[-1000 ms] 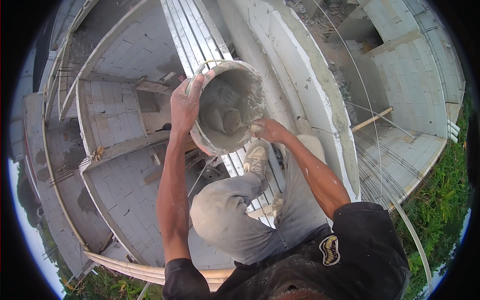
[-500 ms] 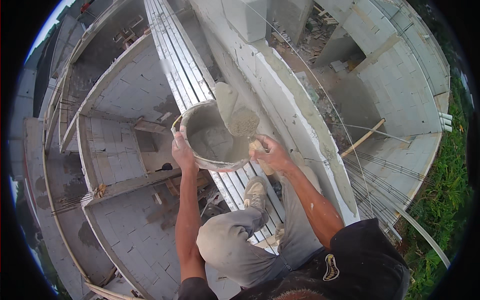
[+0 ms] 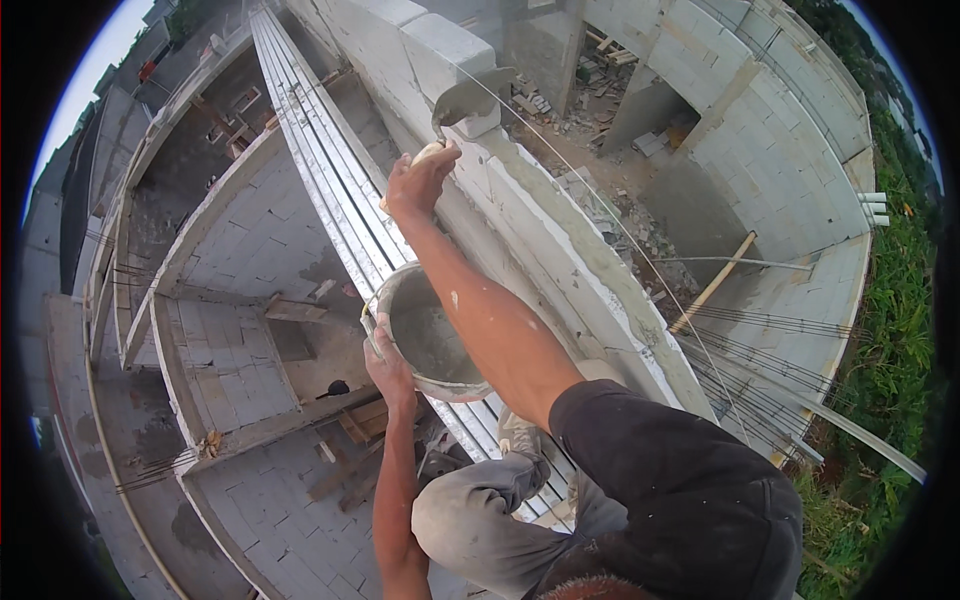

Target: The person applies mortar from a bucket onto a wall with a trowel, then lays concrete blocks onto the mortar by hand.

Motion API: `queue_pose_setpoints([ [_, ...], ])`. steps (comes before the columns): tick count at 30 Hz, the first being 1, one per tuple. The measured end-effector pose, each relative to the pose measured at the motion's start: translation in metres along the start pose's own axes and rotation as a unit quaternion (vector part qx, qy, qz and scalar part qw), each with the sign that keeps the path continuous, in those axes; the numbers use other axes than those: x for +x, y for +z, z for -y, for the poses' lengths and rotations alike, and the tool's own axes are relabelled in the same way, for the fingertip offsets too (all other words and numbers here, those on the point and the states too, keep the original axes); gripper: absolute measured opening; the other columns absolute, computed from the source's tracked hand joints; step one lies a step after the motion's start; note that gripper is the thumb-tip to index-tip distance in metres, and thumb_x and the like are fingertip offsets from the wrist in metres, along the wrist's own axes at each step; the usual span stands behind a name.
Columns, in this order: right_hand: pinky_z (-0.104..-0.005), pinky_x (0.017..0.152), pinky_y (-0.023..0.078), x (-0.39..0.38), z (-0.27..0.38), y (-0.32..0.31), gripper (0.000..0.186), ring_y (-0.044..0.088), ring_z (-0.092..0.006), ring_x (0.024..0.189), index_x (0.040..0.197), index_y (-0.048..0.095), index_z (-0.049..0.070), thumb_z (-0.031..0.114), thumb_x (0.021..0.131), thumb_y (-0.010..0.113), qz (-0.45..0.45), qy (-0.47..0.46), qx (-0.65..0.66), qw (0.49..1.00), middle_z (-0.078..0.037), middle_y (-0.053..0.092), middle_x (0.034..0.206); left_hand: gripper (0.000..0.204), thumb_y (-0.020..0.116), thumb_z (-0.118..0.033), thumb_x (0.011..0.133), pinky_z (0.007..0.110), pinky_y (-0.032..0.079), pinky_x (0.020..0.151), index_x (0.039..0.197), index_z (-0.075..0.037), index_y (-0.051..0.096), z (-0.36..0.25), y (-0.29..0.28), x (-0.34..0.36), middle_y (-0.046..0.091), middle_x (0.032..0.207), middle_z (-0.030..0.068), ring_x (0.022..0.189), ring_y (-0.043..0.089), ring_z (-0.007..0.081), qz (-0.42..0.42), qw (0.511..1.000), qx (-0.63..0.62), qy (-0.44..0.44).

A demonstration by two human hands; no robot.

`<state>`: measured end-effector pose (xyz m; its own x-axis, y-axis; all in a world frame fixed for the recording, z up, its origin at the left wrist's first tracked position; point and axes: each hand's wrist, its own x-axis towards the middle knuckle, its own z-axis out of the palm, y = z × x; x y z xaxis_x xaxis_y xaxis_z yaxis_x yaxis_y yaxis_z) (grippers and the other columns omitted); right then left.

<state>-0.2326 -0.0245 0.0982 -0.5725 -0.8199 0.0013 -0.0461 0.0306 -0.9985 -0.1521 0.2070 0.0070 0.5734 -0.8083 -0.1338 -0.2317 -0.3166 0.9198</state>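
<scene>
My right hand [image 3: 420,182] is closed round the wooden handle of a trowel [image 3: 466,98], held out at the end face of a pale block [image 3: 447,55] on the wall. Grey mortar coats the blade; whether it touches the block is hard to tell. With my left hand [image 3: 390,362] I grip the left rim of a round bucket [image 3: 458,391], which has wet mortar inside. My right forearm hides part of the bucket. A bed of mortar [image 3: 570,225] runs along the top of the low wall beside me.
Metal planks [image 3: 335,165] form a narrow walkway under my feet, high above rooms with block walls. A taut string [image 3: 640,245] runs along the wall. Steel bars [image 3: 770,335] and a wooden pole [image 3: 712,283] lie to the right, with rubble below.
My right hand has swung the trowel from above the bucket forward and up to the block's end. My left hand keeps its hold on the bucket, which appears lower in view.
</scene>
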Motion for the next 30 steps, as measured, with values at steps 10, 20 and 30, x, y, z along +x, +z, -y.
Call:
queue_pose_setpoints([
  [10,-0.0433,0.075,0.053,-0.086,-0.052,-0.096,0.064,0.059,-0.0332,0.097,0.137,0.018,-0.001,0.006,0.088,0.059,0.179,0.022,0.015,0.983,-0.025,0.049,0.117,0.043,0.04,-0.034,0.104,0.036,0.046,0.084,0.114,0.005,0.057,0.005,-0.01,0.008,0.063,0.099,0.0124,0.091,0.059,0.0207,0.007,1.0,-0.007,0.015],
  [20,-0.0396,0.058,0.055,-0.008,-0.01,-0.036,0.056,0.056,-0.0202,0.078,0.129,0.02,0.01,0.003,0.088,0.057,0.104,0.261,0.272,0.92,-0.019,0.044,0.112,0.045,0.041,-0.035,0.104,0.035,0.046,0.083,0.114,0.006,0.058,-0.002,-0.001,0.002,0.063,0.099,0.0131,0.091,0.059,0.0211,0.012,1.0,-0.015,0.019],
  [30,-0.0479,0.103,0.039,-0.07,-0.009,-0.021,0.067,0.042,-0.047,0.126,0.135,0.018,-0.008,0.003,0.085,0.062,0.079,-0.06,0.038,0.994,-0.033,0.035,0.134,0.044,0.041,-0.034,0.104,0.036,0.047,0.081,0.113,0.005,0.058,0.006,0.004,0.006,0.064,0.098,0.0133,0.088,0.06,0.0209,0.014,0.999,-0.011,0.027],
])
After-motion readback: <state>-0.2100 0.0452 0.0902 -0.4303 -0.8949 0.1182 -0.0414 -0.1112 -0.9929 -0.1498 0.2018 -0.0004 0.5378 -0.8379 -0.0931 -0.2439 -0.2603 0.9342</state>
